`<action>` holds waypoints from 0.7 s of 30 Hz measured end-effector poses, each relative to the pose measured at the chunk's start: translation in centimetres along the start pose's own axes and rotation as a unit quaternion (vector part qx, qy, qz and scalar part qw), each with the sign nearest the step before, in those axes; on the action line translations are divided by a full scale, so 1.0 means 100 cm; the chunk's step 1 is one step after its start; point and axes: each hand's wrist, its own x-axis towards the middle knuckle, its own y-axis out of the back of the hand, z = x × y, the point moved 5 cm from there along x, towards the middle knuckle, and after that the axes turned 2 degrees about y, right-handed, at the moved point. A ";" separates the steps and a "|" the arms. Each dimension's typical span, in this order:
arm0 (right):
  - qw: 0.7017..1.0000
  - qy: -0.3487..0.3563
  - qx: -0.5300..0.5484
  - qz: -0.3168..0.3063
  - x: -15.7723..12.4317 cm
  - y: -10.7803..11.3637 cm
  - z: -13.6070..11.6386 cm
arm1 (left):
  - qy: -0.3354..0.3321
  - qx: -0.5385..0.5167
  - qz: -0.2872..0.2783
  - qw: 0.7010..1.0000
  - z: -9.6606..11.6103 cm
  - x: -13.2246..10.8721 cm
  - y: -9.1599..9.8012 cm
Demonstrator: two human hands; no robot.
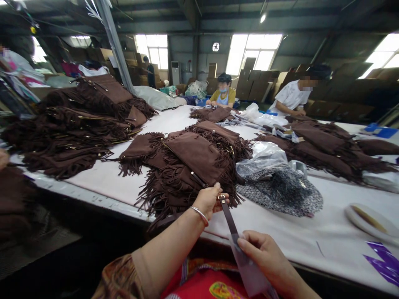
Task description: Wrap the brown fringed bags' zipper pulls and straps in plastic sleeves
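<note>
My left hand [214, 200] is closed around the metal-clasp end of a dark brown strap [230, 218], just over the table's front edge. Lower down, my right hand [260, 251] pinches a clear plastic sleeve [246, 265] that covers the strap's lower part between thumb and fingers. Just beyond my left hand lies a pile of brown fringed bags [196, 155] with zippers and gold-coloured fittings. To its right is a black-and-white speckled fabric piece [280, 191], with clear plastic bags [262, 157] beside it.
A large stack of brown fringed bags [84, 120] fills the left of the white table [109, 187]. More bags [324, 141] lie at right. A tape roll [369, 220] and purple strips [385, 261] rest near the right edge. Co-workers [222, 93] sit or stand across the table.
</note>
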 end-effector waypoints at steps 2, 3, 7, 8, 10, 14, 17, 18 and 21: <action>0.999 0.000 -0.024 0.024 0.005 0.004 0.003 | -0.021 -0.007 0.007 1.000 0.000 0.002 -0.003; 0.998 0.003 -0.043 0.039 0.009 0.006 0.003 | -0.027 -0.010 0.006 1.000 0.000 0.002 -0.003; 0.987 0.054 -0.113 0.101 0.032 0.015 -0.007 | -0.044 0.000 0.011 0.999 -0.001 -0.005 0.003; 0.983 0.071 -0.126 0.116 0.039 0.016 -0.012 | -0.049 0.006 0.015 0.999 -0.002 -0.007 0.005; 0.975 0.100 -0.143 0.139 0.052 0.017 -0.022 | -0.058 0.024 0.028 0.998 -0.003 -0.010 0.010; 0.969 0.134 -0.146 0.147 0.074 0.010 -0.042 | -0.091 0.075 0.069 0.991 -0.005 -0.013 0.021; 0.969 0.147 -0.143 0.138 0.086 0.003 -0.051 | -0.116 0.100 0.094 0.984 -0.006 -0.015 0.029; 0.969 0.150 -0.140 0.134 0.090 0.001 -0.053 | -0.121 0.102 0.095 0.983 -0.007 -0.017 0.031; 0.968 0.158 -0.141 0.137 0.099 -0.001 -0.058 | -0.111 0.080 0.075 0.988 -0.014 -0.024 0.032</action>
